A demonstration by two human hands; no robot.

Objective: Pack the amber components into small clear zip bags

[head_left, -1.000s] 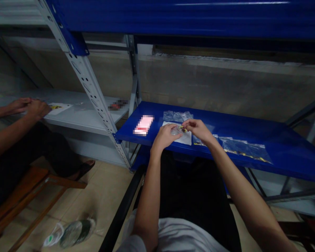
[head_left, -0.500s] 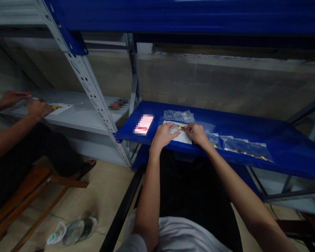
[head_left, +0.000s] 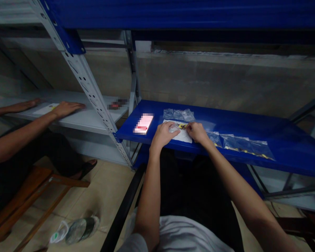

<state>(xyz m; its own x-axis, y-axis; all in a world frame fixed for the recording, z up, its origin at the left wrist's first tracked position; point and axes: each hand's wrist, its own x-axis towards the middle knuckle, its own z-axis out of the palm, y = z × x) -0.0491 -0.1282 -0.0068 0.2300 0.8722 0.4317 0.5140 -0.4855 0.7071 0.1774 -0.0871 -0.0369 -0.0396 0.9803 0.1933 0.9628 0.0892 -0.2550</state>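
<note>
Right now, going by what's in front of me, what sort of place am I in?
Probably a storeroom or small workshop: a blue metal shelf serves as a worktop, clear bags with small yellow pieces lie on it, and another person's hands are at a grey shelf alongside.

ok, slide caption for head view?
Left hand holds clear plastic, right hand at small yellow pieces, over white sheet on blue shelf.

Glossy plastic bags [head_left: 236, 144], smooth shelf [head_left: 288, 141]

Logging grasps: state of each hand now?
Left hand: holding a clear plastic bag.
Right hand: at small yellow and dark pieces; grip can't be told.
</note>
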